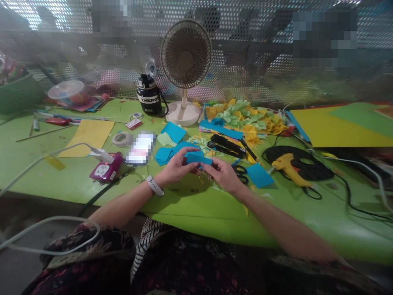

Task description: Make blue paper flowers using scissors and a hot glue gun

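Your left grip point(176, 167) and right grip point(225, 176) both pinch the blue paper point(199, 159), black scissors point(241, 174) just beside the right.

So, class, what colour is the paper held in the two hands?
Blue; the held paper shows best in the head view.

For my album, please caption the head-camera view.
Left hand and right hand hold blue paper over a green table, a yellow glue gun nearby.
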Action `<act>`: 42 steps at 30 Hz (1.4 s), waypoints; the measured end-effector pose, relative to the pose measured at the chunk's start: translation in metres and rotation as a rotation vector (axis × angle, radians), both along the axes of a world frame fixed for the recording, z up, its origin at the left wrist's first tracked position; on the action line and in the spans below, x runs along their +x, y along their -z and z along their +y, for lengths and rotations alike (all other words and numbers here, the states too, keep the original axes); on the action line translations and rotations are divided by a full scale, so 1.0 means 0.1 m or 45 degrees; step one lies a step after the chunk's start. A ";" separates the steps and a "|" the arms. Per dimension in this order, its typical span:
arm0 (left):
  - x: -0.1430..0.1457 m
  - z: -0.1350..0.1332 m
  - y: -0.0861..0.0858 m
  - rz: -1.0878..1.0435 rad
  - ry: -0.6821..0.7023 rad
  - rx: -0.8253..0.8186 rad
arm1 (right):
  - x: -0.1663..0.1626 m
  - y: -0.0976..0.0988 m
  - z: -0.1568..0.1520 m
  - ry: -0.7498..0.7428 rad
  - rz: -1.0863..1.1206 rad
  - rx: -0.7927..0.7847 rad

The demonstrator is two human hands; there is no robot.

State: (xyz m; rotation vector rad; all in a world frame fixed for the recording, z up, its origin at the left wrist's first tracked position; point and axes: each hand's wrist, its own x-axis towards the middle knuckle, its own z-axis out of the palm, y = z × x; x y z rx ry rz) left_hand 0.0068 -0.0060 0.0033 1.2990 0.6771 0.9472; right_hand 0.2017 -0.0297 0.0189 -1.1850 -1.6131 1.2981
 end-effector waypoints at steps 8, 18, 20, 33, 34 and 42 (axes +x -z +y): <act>-0.05 -0.01 -0.14 0.062 -0.042 -0.044 | 0.04 -0.03 0.01 0.001 0.040 -0.027; -0.03 -0.02 -0.12 0.085 -0.097 -0.046 | 0.01 0.00 0.02 -0.021 0.132 -0.114; -0.06 0.01 -0.14 0.081 -0.117 -0.056 | 0.03 0.01 0.06 -0.026 0.122 -0.126; -0.18 0.12 -0.21 0.060 -0.140 -0.069 | 0.09 -0.11 0.07 -0.092 0.134 -0.207; -0.20 0.14 -0.22 0.032 -0.192 -0.067 | 0.09 -0.11 0.07 -0.050 0.154 -0.213; -0.05 0.04 -0.18 -0.105 -0.223 -0.337 | -0.05 0.00 -0.03 0.160 0.241 -0.157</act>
